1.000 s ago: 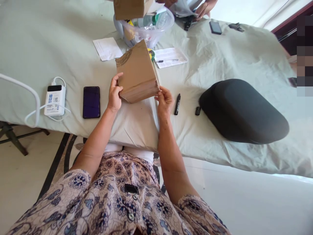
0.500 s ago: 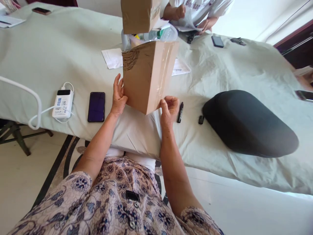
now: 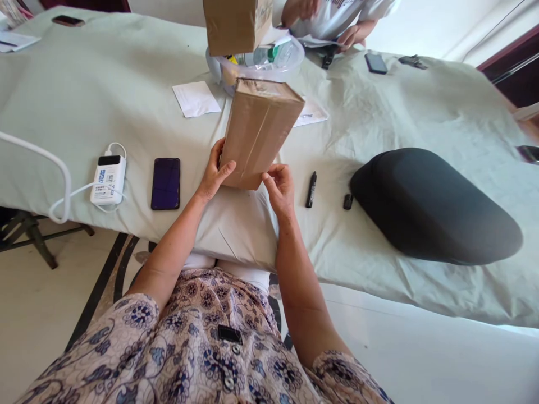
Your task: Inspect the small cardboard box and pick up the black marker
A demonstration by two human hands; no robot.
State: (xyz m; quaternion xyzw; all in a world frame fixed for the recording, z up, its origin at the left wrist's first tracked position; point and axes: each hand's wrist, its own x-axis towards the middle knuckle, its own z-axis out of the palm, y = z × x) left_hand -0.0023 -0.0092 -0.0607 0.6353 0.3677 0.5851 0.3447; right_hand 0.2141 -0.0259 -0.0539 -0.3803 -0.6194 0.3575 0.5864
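Note:
A brown cardboard box (image 3: 259, 132), with tape along its narrow side, is held tilted over the cloth-covered table (image 3: 138, 84). At its left edge my left hand (image 3: 217, 174) grips it, thumb on the near face and fingers partly hidden behind. My right hand (image 3: 278, 185) pinches the lower right corner between thumb and bent fingers. Right of that hand lies a black marker pen (image 3: 311, 189), with a small black cap-like piece (image 3: 347, 201) farther right. A dark phone (image 3: 165, 183) rests to the left of my left hand.
A white power bank (image 3: 108, 179) with cables lies at left. Behind the box stand a plastic basin (image 3: 295, 64) holding bottles and another cardboard box (image 3: 229, 28). White paper (image 3: 196, 99) lies nearby. A large black cushion-like object (image 3: 433, 207) is at right. Across the table sits another person (image 3: 337, 22).
The cardboard box has been turned in my hands, so its narrow taped side now faces me instead of the broad face. Both hands have shifted their grip along with it.

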